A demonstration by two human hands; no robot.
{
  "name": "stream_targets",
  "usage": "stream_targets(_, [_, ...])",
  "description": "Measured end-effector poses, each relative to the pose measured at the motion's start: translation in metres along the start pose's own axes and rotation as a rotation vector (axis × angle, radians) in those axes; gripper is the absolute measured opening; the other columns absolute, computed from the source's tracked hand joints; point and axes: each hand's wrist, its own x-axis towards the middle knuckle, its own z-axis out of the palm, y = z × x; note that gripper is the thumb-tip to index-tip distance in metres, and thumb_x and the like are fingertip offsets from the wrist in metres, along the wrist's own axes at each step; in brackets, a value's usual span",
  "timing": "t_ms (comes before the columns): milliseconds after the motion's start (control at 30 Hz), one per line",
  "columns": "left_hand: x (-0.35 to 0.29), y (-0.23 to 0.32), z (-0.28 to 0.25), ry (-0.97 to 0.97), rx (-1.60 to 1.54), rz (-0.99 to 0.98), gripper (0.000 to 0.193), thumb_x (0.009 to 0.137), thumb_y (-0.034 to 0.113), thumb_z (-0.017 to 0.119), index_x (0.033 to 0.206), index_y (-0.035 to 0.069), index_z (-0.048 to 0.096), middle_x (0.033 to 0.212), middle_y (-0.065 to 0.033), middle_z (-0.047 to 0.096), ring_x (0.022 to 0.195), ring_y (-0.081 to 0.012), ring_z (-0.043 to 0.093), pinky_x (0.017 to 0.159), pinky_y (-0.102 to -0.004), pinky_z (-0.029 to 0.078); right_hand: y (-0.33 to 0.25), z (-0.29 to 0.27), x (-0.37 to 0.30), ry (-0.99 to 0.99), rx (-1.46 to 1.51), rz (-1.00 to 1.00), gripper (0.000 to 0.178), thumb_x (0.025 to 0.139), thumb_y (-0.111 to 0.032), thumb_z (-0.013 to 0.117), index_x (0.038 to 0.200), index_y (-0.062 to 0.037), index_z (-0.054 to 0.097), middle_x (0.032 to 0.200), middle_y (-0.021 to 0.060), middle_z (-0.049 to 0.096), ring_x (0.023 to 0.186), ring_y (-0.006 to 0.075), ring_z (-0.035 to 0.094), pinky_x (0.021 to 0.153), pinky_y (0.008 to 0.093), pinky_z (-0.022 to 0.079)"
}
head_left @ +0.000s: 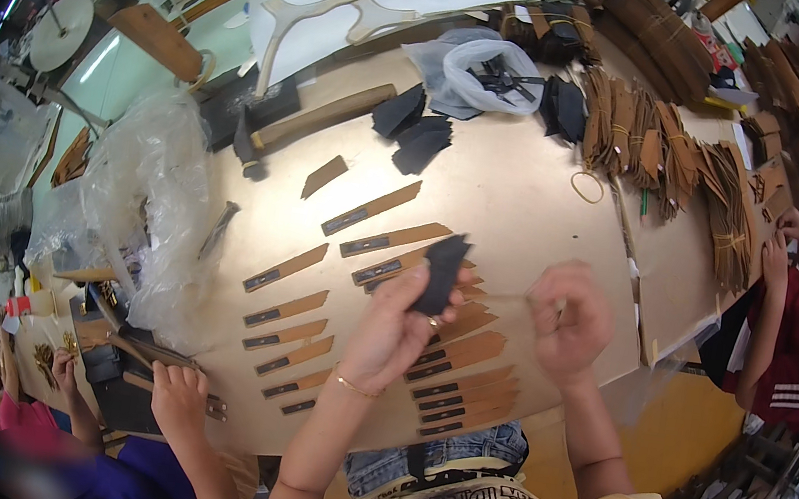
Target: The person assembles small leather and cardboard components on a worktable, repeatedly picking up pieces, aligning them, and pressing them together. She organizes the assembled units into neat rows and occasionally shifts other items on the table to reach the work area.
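Observation:
My left hand [391, 332] is closed around a small stack of black, angled fabric-like pieces [442, 275], raised above the tabletop. To its right is my right hand [569, 317], fingers curled and blurred by motion. A faint thin tan line runs between the two hands; I cannot make out what it is. Below them, brown strips with dark rectangular patches [285, 310] lie in slanted columns on the table. The strips on the right [470, 400] overlap and are partly hidden by my left hand and forearm. Two loose black stacks [421, 143] lie farther off.
A hammer [321, 118] lies at the far side beside a plastic bag of black parts [493, 75]. Banded brown bundles [637, 129] crowd the far right. Crumpled clear plastic [148, 206] heaps at left. Co-workers' hands work at the left [178, 402] and right [777, 254].

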Motion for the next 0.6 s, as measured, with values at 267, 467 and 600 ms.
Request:
stream_targets(267, [-0.005, 0.008, -0.015, 0.008, 0.051, 0.128, 0.044, 0.108, 0.025, 0.038, 0.137, -0.007, 0.045, 0.122, -0.0174, 0.061, 0.093, -0.0176, 0.058, 0.076, -0.0285, 0.05, 0.069, -0.034, 0.033, -0.113, -0.326, 0.659, 0.015, 0.087, -0.008, 0.072, 0.098, 0.0012, 0.069, 0.085, 0.0032, 0.064, 0.069, 0.0085, 0.055, 0.066, 0.0239, 0.045])
stream_targets(467, [-0.011, 0.005, -0.003, -0.072, 0.003, 0.045, 0.044, 0.107, 0.022, 0.038, 0.139, -0.008, 0.043, 0.129, -0.0196, 0.059, 0.109, -0.0228, 0.06, 0.087, -0.0316, 0.052, 0.07, -0.02, 0.034, 0.017, -0.697, 0.217, 0.025, 0.082, -0.008, 0.074, 0.107, -0.0046, 0.07, 0.097, 0.0087, 0.062, 0.074, 0.0169, 0.057, 0.07, 0.0287, 0.047])
stream_targets(600, [-0.008, -0.001, 0.004, -0.12, 0.082, 0.006, 0.044, 0.106, 0.019, 0.04, 0.141, -0.009, 0.04, 0.134, -0.0205, 0.055, 0.12, -0.0252, 0.058, 0.099, -0.0348, 0.051, 0.029, -0.017, 0.026, -0.111, -0.393, 0.252, 0.036, 0.077, -0.015, 0.08, 0.111, -0.0097, 0.071, 0.105, 0.0094, 0.061, 0.081, 0.0239, 0.058, 0.074, 0.0343, 0.049])
